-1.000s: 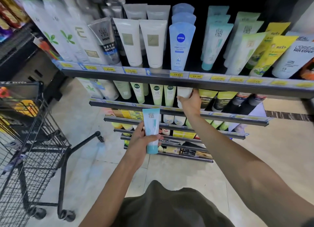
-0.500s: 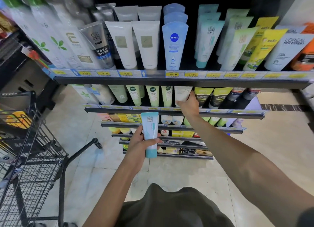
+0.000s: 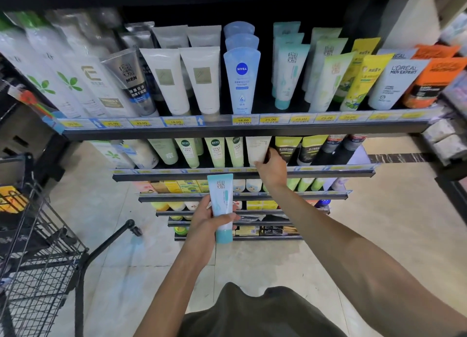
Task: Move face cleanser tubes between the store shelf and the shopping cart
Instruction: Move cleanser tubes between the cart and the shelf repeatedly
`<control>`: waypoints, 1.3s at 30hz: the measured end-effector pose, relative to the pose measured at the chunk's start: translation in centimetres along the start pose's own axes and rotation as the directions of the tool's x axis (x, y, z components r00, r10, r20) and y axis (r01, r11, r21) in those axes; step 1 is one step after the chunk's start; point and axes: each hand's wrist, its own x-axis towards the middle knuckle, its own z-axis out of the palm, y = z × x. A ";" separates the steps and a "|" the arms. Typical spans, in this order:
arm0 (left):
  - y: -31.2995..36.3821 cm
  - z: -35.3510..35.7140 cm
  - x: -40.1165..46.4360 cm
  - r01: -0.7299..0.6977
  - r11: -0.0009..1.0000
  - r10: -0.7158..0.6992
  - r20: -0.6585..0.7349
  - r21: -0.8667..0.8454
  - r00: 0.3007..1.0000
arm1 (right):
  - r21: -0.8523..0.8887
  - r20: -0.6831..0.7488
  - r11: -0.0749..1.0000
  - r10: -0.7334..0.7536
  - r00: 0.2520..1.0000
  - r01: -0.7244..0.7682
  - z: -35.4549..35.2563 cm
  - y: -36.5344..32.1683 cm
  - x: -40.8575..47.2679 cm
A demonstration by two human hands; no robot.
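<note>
Nearest: left hand, grip closed around a pale-blue cleanser tube, cap end down, thumb across the front, fingers behind; tube held upright in open air, touching no shelf. Left of and below this grip, well apart: wire shopping cart on black wheels, standing on a pale tiled floor.

Beyond and up-right of the left grip: right hand, grip narrow, fingertips pinching the lower part of a white tube standing on the second shelf, just under the top shelf edge. Tube apparently not yet lifted free. Left of this grip: a row of pale-green tubes; right of it, yellow-and-black tubes.

Probable step: drawing the white tube from its row. Best done by pulling straight forward and slightly down to clear the top shelf edge overhead, with the pinch kept low on the body, so that the green neighbour touching on the left stays upright. Risk: toppling adjacent tubes, since the row is packed close.

Farthest, above both grips: top shelf with yellow price labels, carrying a Nivea tube, white tubes, teal tubes matching the one in the left grip, and L'Oreal tubes far right. Lower shelves of small boxed goods behind the left grip.
</note>
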 end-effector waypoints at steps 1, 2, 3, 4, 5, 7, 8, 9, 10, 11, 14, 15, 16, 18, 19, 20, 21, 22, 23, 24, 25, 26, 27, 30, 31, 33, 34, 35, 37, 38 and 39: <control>0.1 0.3 0.0 -0.010 1.000 0.011 0.013 -0.006 1.000 | 0.012 -0.013 1.000 -0.018 1.000 0.019 -0.2 0.1 -0.7; 0.3 0.5 0.1 -0.020 1.000 0.021 0.024 -0.014 0.999 | 0.025 -0.030 0.999 -0.047 0.998 0.048 -0.4 0.2 -1.5; 0.6 0.9 0.1 -0.031 0.999 0.032 0.038 -0.022 0.999 | 0.028 -0.049 0.997 -0.072 0.996 0.074 -0.8 0.2 -2.5; 0.9 1.2 0.2 -0.040 0.999 0.041 0.048 -0.029 0.998 | 0.024 -0.068 0.995 -0.099 0.993 0.101 -1.3 0.2 -3.5; 1.2 1.7 0.3 -0.048 0.998 0.050 0.062 -0.034 0.997 | 0.015 -0.089 0.992 -0.126 0.988 0.127 -1.9 0.2 -4.4; 2.2 2.9 0.5 -0.073 0.997 0.076 0.096 -0.040 0.992 | -0.011 -0.137 0.978 -0.209 0.968 0.209 -4.1 0.0 -5.7; 2.9 3.6 0.6 -0.092 0.995 0.096 0.116 -0.042 0.989 | -0.034 -0.169 0.964 -0.266 0.949 0.264 -5.6 -0.1 -5.9; 3.6 4.4 0.7 -0.116 0.992 0.120 0.140 -0.039 0.983 | -0.057 -0.208 0.946 -0.323 0.923 0.318 -7.3 -0.2 -6.0; 4.4 5.3 0.7 -0.145 0.989 0.148 0.165 -0.032 0.975 | -0.070 -0.253 0.928 -0.372 0.893 0.367 -9.2 -0.4 -6.0; 5.3 6.3 0.7 -0.175 0.984 0.176 0.186 -0.021 0.967 | -0.084 -0.300 0.911 -0.409 0.862 0.403 -11.1 -0.6 -5.8; 8.1 9.6 0.9 -0.271 0.962 0.260 0.226 0.017 0.939 | -0.202 -0.393 0.860 -0.509 0.766 0.468 -16.9 -1.2 -4.8; 9.0 10.7 1.0 -0.299 0.954 0.286 0.230 0.026 0.930 | -0.270 -0.406 0.833 -0.553 0.727 0.483 -18.5 -1.4 -4.2; 9.8 11.8 1.1 -0.330 0.944 0.315 0.228 0.030 0.921 | -0.341 -0.411 0.799 -0.601 0.685 0.496 -19.9 -1.5 -3.6; 11.4 14.1 1.5 -0.408 0.912 0.392 0.218 0.033 0.894 | -0.458 -0.397 0.728 -0.681 0.615 0.510 -22.0 -1.3 -2.1; 12.1 15.1 1.7 -0.442 0.896 0.425 0.212 0.040 0.880 | -0.499 -0.376 0.704 -0.701 0.606 0.506 -22.7 -1.0 -1.3; 12.9 16.1 2.0 -0.469 0.882 0.450 0.208 0.049 0.868 | -0.527 -0.349 0.689 -0.710 0.612 0.498 -23.1 -0.7 -0.5; 13.6 17.0 2.2 -0.490 0.870 0.469 0.206 0.062 0.859 | -0.545 -0.321 0.677 -0.713 0.624 0.494 -23.3 -0.4 0.1; 14.3 17.8 2.5 -0.507 0.858 0.484 0.206 0.076 0.850 | -0.554 -0.293 0.670 -0.712 0.638 0.494 -23.4 0.0 0.7; 14.9 18.6 2.8 -0.527 0.844 0.501 0.203 0.098 0.841 | -0.561 -0.267 0.662 -0.713 0.648 0.498 -23.5 0.2 1.1; 15.5 19.2 3.3 -0.549 0.827 0.522 0.199 0.120 0.830 | -0.567 -0.241 0.651 -0.717 0.654 0.505 -23.6 0.4 1.5; 16.0 19.8 3.7 -0.572 0.808 0.544 0.190 0.143 0.817 | -0.573 -0.220 0.639 -0.723 0.655 0.513 -23.7 0.5 1.8; 16.5 20.2 4.2 -0.592 0.788 0.566 0.180 0.167 0.804 | -0.574 -0.209 0.634 -0.726 0.655 0.519 -23.7 0.5 2.0; 17.0 20.6 4.7 -0.613 0.764 0.590 0.169 0.199 0.790 | -0.569 -0.208 0.637 -0.723 0.659 0.520 -23.8 0.6 2.2; 17.7 21.4 6.0 -0.656 0.691 0.651 0.134 0.305 0.747 | -0.548 -0.214 0.663 -0.701 0.680 0.511 -23.8 0.7 2.4; 17.7 21.6 6.4 -0.658 0.678 0.662 0.118 0.328 0.740 | -0.543 -0.217 0.666 -0.699 0.681 0.511 -23.8 0.7 2.4; 17.5 21.8 7.2 -0.649 0.658 0.670 0.095 0.381 0.736 | -0.532 -0.221 0.667 -0.705 0.674 0.522 -23.8 1.0 2.4; 17.2 21.9 7.6 -0.640 0.647 0.671 0.089 0.415 0.736 | -0.526 -0.221 0.663 -0.711 0.667 0.532 -23.8 1.1 2.4; 16.8 21.9 8.0 -0.628 0.638 0.669 0.083 0.446 0.739 | -0.520 -0.221 0.659 -0.718 0.660 0.543 -23.8 1.2 2.4; 16.0 21.9 8.6 -0.602 0.632 0.660 0.067 0.488 0.748 | -0.508 -0.216 0.658 -0.722 0.657 0.556 -23.7 1.5 2.5; 15.5 21.9 8.8 -0.587 0.629 0.657 0.057 0.509 0.752 | -0.503 -0.212 0.661 -0.719 0.662 0.557 -23.7 1.7 2.6; 15.0 21.8 9.1 -0.573 0.624 0.654 0.046 0.532 0.755 | -0.500 -0.208 0.663 -0.716 0.666 0.557 -23.6 1.8 2.7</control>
